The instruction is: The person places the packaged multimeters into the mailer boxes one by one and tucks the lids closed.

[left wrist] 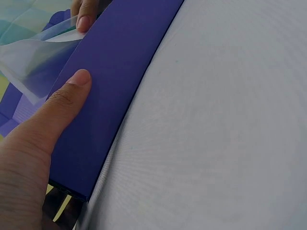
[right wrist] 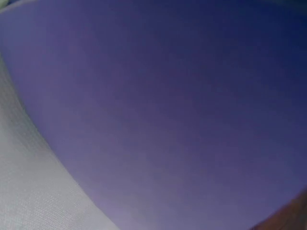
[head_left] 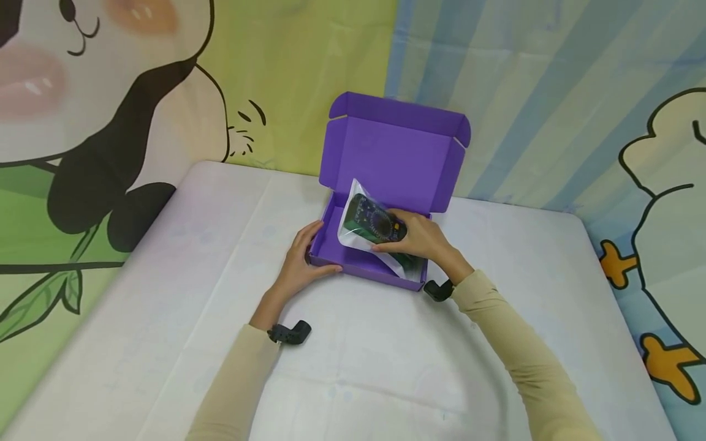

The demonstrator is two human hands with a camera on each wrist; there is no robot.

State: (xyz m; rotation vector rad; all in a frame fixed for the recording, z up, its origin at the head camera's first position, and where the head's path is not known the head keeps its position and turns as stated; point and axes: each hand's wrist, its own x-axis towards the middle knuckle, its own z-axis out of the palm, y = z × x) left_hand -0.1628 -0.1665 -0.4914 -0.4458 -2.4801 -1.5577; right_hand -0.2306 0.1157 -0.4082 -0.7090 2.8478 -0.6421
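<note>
A purple cardboard box (head_left: 366,270) stands with its lid (head_left: 394,156) raised at the back. My left hand (head_left: 296,269) holds its front-left corner, the thumb (left wrist: 72,98) lying along the front wall and the fingers at the left side. My right hand (head_left: 423,236) grips a multimeter (head_left: 376,219), dark with green edges and a round dial, inside a clear and white plastic bag (head_left: 347,237). The bagged multimeter is tilted over the box, its lower end inside at the right. In the right wrist view, the purple box wall (right wrist: 158,110) hides most of the right hand.
The box sits on a table with a white cloth (head_left: 353,367), close to its back edge. Behind rises a printed curtain (head_left: 309,79) with cartoon figures. Each wrist wears a black camera (head_left: 290,332) on a strap.
</note>
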